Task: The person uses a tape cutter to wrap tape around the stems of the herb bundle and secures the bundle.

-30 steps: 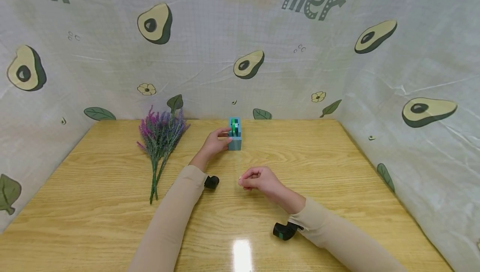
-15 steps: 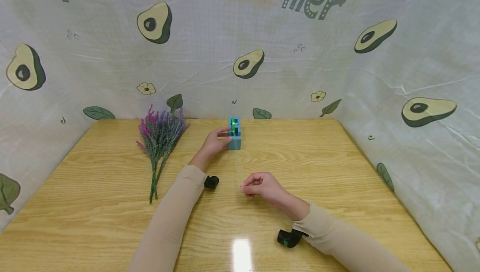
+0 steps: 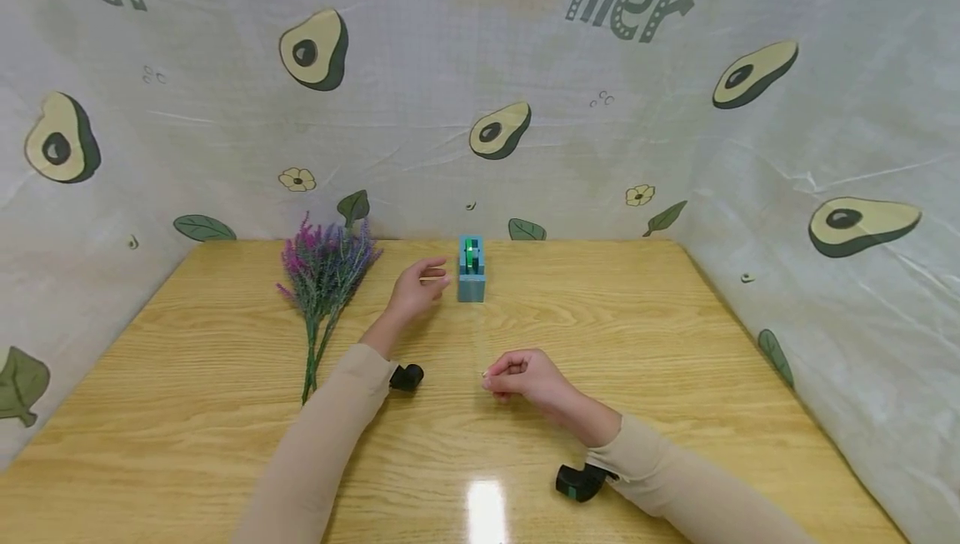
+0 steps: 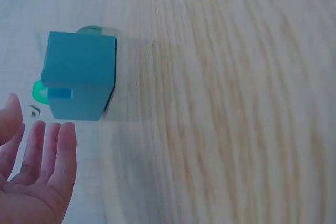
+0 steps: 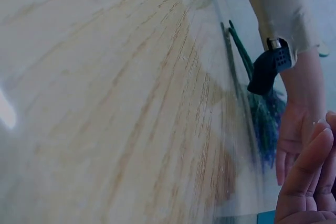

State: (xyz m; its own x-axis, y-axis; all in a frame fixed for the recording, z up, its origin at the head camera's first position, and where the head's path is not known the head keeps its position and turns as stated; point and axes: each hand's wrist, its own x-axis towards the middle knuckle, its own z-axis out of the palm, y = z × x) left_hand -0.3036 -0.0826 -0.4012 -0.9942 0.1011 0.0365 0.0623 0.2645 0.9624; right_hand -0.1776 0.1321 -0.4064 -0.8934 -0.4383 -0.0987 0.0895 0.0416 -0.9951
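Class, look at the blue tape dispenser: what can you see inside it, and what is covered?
Through the open top of the blue tape dispenser, a green wheel-like part shows. Whatever sits lower is covered by the dispenser itself.

The head camera looked forward and down across the table [image 3: 637, 361] from farthest back. The left wrist's looked past the left hand [image 4: 39, 179] at the dispenser [image 4: 81, 61], close; the right wrist's faced across the table toward flowers [image 5: 265, 116] the head view shared.

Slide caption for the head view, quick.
Left hand apart from a blue tape dispenser, right hand pinching a faint clear strip, purple flowers lying on the wooden table.
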